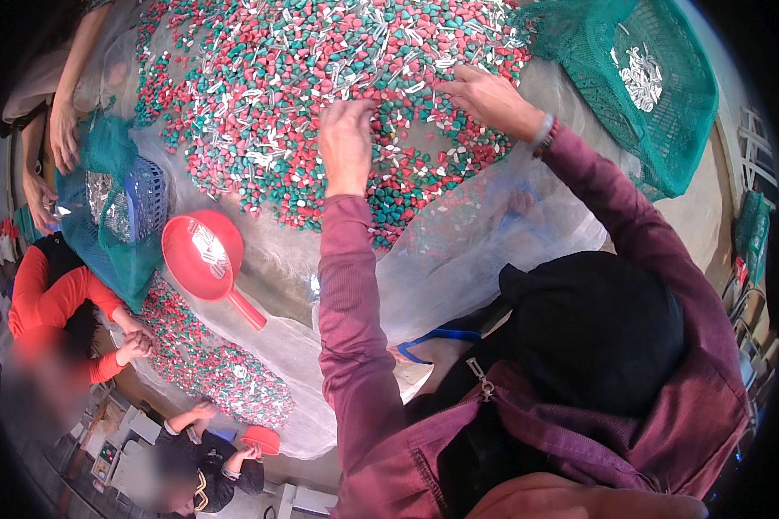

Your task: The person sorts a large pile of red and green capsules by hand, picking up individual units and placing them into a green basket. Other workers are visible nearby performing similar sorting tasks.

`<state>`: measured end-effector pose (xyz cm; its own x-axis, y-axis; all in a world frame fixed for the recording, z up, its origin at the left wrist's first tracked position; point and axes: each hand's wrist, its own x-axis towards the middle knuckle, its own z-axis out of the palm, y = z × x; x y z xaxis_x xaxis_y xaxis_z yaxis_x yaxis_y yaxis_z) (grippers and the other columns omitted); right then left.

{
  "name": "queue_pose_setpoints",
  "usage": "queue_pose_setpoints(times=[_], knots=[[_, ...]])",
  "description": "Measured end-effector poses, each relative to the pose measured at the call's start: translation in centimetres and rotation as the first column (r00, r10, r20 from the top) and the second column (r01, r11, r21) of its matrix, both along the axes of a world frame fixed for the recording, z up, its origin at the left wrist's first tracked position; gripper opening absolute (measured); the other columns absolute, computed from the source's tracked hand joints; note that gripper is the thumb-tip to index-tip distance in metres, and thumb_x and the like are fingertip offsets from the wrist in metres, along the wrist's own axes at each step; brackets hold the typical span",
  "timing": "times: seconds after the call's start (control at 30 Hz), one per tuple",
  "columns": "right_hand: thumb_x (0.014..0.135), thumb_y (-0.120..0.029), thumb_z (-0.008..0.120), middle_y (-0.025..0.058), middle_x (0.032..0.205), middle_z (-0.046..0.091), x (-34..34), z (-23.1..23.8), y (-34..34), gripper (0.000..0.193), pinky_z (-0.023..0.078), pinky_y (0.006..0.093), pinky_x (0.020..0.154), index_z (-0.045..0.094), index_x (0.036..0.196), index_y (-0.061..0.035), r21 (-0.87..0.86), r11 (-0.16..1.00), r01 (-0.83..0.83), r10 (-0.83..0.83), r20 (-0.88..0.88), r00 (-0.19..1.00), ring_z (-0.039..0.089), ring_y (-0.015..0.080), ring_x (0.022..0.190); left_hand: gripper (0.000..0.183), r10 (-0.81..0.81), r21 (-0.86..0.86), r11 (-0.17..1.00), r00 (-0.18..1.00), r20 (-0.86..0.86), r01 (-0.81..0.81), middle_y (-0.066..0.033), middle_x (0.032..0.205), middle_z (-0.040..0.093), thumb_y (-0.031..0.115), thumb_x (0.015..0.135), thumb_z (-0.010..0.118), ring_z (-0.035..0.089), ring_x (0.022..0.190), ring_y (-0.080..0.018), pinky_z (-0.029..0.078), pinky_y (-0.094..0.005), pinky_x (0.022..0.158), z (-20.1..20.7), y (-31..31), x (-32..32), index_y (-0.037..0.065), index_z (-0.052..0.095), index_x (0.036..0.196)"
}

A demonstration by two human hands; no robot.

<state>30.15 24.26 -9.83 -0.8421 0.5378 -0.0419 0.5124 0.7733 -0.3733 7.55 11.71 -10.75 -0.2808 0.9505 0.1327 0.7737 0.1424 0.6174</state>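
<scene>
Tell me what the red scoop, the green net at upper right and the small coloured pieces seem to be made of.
Red scoop: probably smooth moulded plastic, from its even colour and rounded rim.
Green net: likely synthetic mesh, fine and pliable, judging by its see-through weave and folds.
Small coloured pieces: possibly plastic, with solid bright colours; too small to be sure.

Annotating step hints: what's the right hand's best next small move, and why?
Probably have the right hand pinch one of the white strips nearby: they lie loose among the red and green pieces, while the green basket to its right holds a pile of similar strips.
</scene>
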Motion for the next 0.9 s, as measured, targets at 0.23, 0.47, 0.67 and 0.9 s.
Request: queue_pose_setpoints(times=[0.23,0.47,0.67,0.9], knots=[[0.081,-0.016,0.063,0.0086,0.1,0.055,-1.6,-1.4,0.8,0.026,0.051,0.0393,0.078,0.061,0.105,-0.0065,0.045,0.994,-0.096,0.095,0.035,0.995,0.057,0.0271,0.1,0.022,-0.127,-0.102,0.989,0.975,-0.181,0.11,-0.0093,0.093,0.055,0.006,0.077,0.064,0.056,0.096,-0.0266,0.052,-0.0386,0.074,-2.2,1.1,8.6,0.003,0.064,0.099],[0.078,-0.017,0.066,0.009,0.1,0.054,0.1,-0.9,0.0,0.024,0.05,0.0399,0.081,0.061,0.1,-0.0084,-0.082,0.995,-0.049,0.061,0.15,0.987,0.056,0.0289,0.099,0.011,-0.14,-0.244,0.967,0.949,-0.282,0.07,-0.0132,0.095,0.055,0.003,0.078,0.056,0.056,0.094,-0.0282,0.054,-0.0389,0.074,-2.9,-0.4,10.1,-0.004,0.06,0.085],[0.077,-0.011,0.064,0.0089,0.102,0.054,-0.4,-1.7,-0.8,0.019,0.048,0.0388,0.083,0.063,0.096,-0.0098,0.066,0.998,-0.02,0.027,-0.108,0.994,0.055,0.0271,0.1,0.011,0.122,-0.218,0.974,0.946,0.3,-0.056,-0.0144,0.091,0.059,0.007,0.085,0.061,0.062,0.082,-0.0213,0.054,-0.0326,0.061,-1.1,-3.8,6.3,-0.002,0.06,0.091],[0.071,-0.01,0.065,0.0105,0.117,0.049,-1.5,-2.3,-1.8,0.021,0.046,0.0367,0.086,0.063,0.092,-0.0061,0.183,0.971,-0.155,0.153,0.026,0.988,0.047,0.0256,0.109,0.021,0.251,-0.246,0.927,-0.017,0.968,-0.283,-0.0066,0.086,0.058,0.005,0.092,0.053,0.06,0.074,-0.0139,0.053,-0.0258,0.059,2.0,-5.9,-0.6,0.003,0.05,0.112]])
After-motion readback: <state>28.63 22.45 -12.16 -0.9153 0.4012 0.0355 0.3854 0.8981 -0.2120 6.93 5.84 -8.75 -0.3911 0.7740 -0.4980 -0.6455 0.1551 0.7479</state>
